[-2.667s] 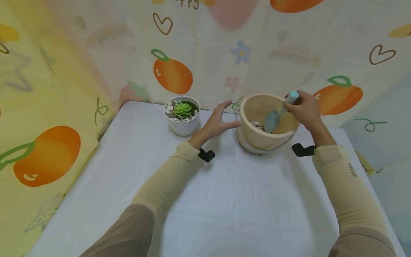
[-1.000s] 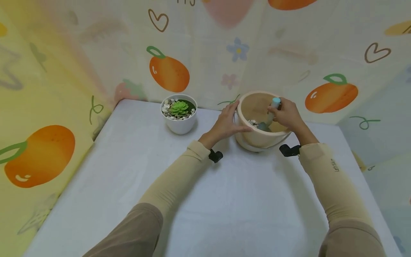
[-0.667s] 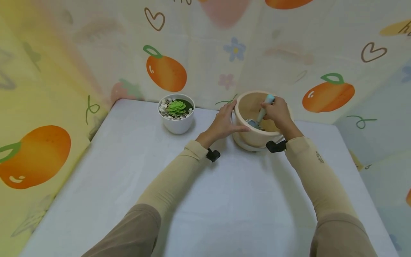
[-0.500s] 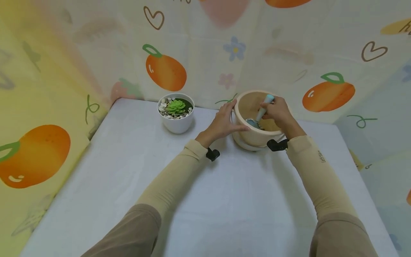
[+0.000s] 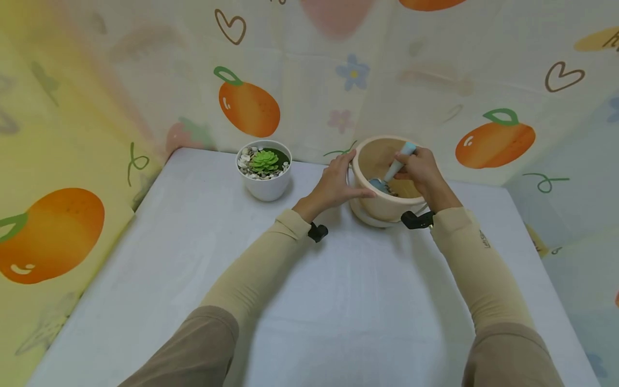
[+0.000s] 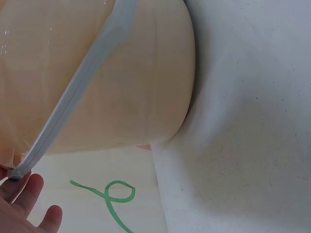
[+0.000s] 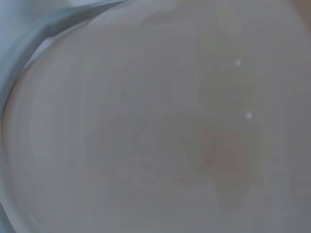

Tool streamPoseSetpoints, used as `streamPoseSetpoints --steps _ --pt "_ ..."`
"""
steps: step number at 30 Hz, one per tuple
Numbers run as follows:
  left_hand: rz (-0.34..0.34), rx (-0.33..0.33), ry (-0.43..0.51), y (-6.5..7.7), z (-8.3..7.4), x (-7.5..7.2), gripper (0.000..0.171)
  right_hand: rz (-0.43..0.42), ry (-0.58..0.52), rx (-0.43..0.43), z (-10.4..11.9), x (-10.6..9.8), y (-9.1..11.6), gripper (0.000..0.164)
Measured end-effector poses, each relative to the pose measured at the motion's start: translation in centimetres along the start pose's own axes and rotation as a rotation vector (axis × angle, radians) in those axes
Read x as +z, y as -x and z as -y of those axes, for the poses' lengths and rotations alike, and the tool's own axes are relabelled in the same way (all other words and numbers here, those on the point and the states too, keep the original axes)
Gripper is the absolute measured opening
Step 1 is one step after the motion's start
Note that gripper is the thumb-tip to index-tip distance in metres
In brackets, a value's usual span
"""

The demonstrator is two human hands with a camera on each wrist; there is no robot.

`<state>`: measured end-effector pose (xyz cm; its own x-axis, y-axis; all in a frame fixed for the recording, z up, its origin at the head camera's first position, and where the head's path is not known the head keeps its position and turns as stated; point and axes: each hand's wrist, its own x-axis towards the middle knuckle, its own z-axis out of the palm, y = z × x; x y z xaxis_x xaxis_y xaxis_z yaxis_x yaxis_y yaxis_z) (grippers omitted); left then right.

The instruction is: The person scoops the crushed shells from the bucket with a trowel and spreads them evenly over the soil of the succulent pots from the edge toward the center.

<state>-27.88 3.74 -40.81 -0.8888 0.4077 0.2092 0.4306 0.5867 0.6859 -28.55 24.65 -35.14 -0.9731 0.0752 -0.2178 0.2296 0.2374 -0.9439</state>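
Observation:
A beige bucket (image 5: pixel 387 207) with a grey bail handle (image 6: pixel 68 104) stands at the back right of the table. My left hand (image 5: pixel 331 185) rests against its left side, thumb along the front rim and fingers spread toward the back; in the left wrist view some fingertips stick out past the handle's end. My right hand (image 5: pixel 419 169) grips the light blue handle of a small garden trowel (image 5: pixel 398 161), reaching into the bucket. The trowel's blue-grey blade is low inside, at the left, over a few pebbles. The bucket wall (image 7: pixel 146 121) fills the blurred right wrist view.
A white pot (image 5: pixel 266 188) with a green succulent (image 5: pixel 264 161) and pebbles stands left of the bucket. White cloth covers the table (image 5: pixel 309 322). A fruit-printed curtain (image 5: pixel 309 80) hangs close behind the bucket and pot.
My left hand has come from beside the bucket onto its rim. My right hand has lowered the trowel and moved it left inside. Over the last half second, both hands have barely moved.

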Motion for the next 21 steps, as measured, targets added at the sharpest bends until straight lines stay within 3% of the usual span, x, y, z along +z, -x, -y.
streamPoseSetpoints --steps 4,14,21 --pt "0.007 0.000 -0.005 -0.1 0.1 0.0 0.116 0.028 0.004 -0.001 0.0 0.0 -0.2 0.015" --pt "0.021 -0.009 0.017 -0.3 0.2 -0.3 0.115 0.065 -0.324 0.001 0.5 -0.8 0.3 0.022" --pt "0.011 -0.009 0.022 0.1 0.0 -0.1 0.113 0.114 -0.448 -0.006 0.7 -1.9 1.0 0.021"
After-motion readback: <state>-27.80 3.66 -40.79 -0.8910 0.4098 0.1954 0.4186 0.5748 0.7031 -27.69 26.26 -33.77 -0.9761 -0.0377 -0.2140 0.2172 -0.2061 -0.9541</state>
